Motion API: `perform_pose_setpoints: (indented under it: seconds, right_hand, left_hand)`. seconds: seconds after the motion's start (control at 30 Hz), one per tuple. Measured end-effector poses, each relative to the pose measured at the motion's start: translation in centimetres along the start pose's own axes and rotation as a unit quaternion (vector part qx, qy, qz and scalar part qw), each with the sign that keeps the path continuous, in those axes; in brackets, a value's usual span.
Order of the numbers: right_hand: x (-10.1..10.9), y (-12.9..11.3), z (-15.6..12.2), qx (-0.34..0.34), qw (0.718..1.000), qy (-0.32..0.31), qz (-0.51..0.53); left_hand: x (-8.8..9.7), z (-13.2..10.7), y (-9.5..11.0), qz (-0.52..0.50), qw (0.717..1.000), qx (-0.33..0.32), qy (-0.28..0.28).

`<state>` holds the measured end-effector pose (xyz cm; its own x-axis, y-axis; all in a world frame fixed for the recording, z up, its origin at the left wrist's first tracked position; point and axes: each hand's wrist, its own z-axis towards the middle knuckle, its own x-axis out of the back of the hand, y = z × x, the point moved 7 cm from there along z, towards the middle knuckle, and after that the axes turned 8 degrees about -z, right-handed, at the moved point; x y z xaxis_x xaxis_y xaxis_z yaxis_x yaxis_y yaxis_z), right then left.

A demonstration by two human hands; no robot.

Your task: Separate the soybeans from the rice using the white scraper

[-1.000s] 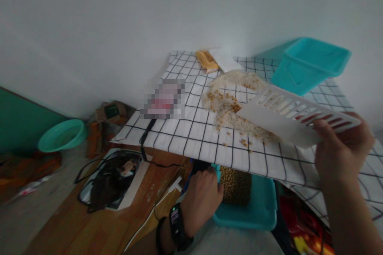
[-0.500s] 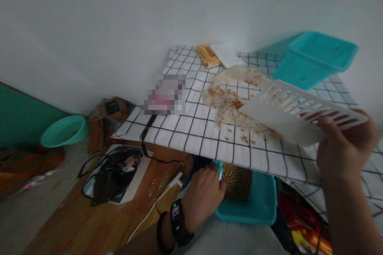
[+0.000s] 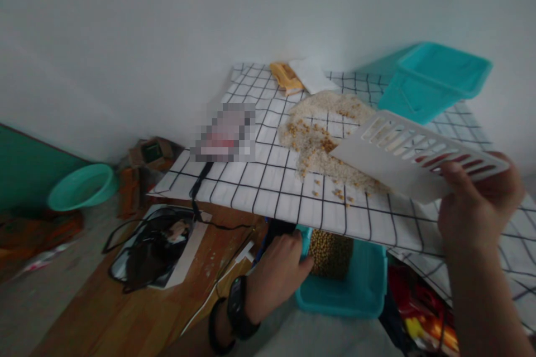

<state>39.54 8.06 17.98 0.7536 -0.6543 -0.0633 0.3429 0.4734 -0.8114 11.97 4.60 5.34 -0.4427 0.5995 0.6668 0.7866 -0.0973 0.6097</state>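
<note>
Right hand (image 3: 479, 206): pinching white tray (image 3: 402, 170), its length pointing leftward at table beans (image 3: 324, 142); left hand (image 3: 276, 268): gripping tub (image 3: 368, 279) rim.

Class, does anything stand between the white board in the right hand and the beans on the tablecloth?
Nothing visible does: the white board in the right hand reaches the beans in this view; contact is unclear.
</note>
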Motion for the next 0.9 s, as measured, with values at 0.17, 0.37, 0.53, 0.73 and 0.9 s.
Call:
perform_pose_setpoints:
  seconds: [0.17,0.37,0.53,0.73,0.9]
  right_hand:
    - [1.1,0.0,-0.3,0.001,1.0,0.024,0.005]
    - [2.5,-0.2,-0.4,-0.019,0.998,0.063,-0.007]
    - [2.4,-0.6,-0.8,-0.038,0.999,-0.002,-0.033]
    - [3.4,1.1,-1.7,-0.031,0.991,-0.082,-0.097]
    - [4.0,2.3,-2.0,-0.038,0.99,-0.095,-0.099]
  left_hand:
    - [0.7,0.5,-1.4,-0.059,0.998,0.004,0.009]
    - [2.7,0.8,-3.5,-0.156,0.987,0.014,0.027]
    - [2.9,0.9,-4.5,-0.315,0.948,0.047,0.015]
    - [2.3,1.0,-5.8,-0.386,0.918,0.083,0.027]
    - [2.2,0.9,-6.4,-0.401,0.91,0.106,0.017]
